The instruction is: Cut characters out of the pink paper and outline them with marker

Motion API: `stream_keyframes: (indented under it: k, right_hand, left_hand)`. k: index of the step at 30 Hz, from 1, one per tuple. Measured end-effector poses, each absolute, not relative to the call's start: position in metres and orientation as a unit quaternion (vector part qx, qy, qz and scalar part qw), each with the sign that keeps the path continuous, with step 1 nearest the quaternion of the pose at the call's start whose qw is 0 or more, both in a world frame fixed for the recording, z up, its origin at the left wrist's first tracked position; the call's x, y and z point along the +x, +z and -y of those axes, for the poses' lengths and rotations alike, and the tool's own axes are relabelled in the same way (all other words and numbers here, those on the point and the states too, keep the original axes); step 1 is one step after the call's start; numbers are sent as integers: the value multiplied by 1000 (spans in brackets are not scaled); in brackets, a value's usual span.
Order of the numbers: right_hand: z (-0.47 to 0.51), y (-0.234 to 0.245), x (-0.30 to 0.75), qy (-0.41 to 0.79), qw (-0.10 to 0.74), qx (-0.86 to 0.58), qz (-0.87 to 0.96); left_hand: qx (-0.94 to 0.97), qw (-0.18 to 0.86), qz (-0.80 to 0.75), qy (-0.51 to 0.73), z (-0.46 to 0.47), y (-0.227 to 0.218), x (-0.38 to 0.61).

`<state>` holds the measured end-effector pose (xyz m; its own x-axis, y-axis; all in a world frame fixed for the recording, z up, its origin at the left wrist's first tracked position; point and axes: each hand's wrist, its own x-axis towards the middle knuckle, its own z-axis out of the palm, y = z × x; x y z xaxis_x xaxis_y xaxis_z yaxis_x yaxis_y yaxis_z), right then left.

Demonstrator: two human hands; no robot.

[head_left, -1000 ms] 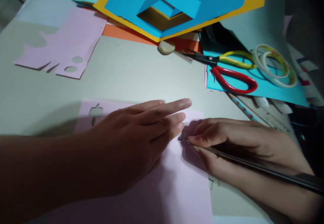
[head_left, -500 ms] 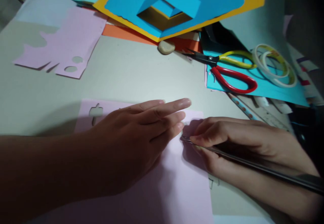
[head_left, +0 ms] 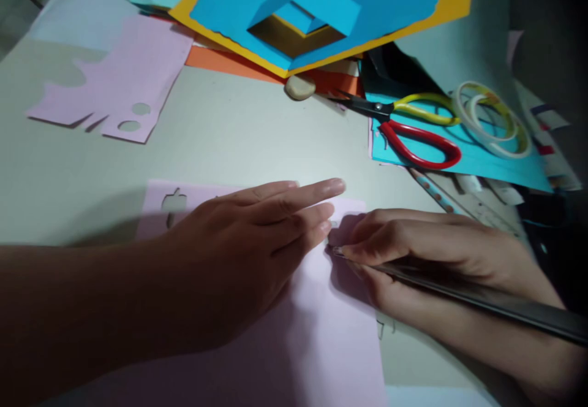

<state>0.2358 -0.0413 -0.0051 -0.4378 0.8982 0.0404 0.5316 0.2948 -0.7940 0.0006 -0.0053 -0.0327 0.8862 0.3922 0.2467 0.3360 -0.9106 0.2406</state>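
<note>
My left hand (head_left: 248, 241) lies flat with its fingers stretched out, pressing down a pale pink sheet of paper (head_left: 321, 346) on the table. An apple-shaped hole (head_left: 173, 201) is cut out near the sheet's far left corner. My right hand (head_left: 427, 254) is closed round a long thin grey craft knife (head_left: 482, 300). The knife's tip touches the pink sheet just beside my left fingertips.
Red-and-yellow scissors (head_left: 408, 128) and rolls of tape (head_left: 496, 119) lie on a blue sheet (head_left: 496, 165) at the right. A blue-and-yellow pop-up card (head_left: 316, 8) sits at the back, a white eraser (head_left: 299, 86) before it. A cut pink scrap (head_left: 114, 82) lies at the left.
The view has shifted slightly. Both hands stay almost still, the knife tip staying at the same spot on the pink sheet.
</note>
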Motion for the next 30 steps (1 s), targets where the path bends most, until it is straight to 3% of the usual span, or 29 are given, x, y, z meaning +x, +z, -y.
stream_keyframes:
  k: [19,30]
  right_hand:
    - [42,-4,233,402,247,-512,718]
    - [37,-4,235,371,306,-590,649]
  left_hand:
    - [972,87,-175,131,5,-32,0]
    - [971,92,-180,131,6,-31,0]
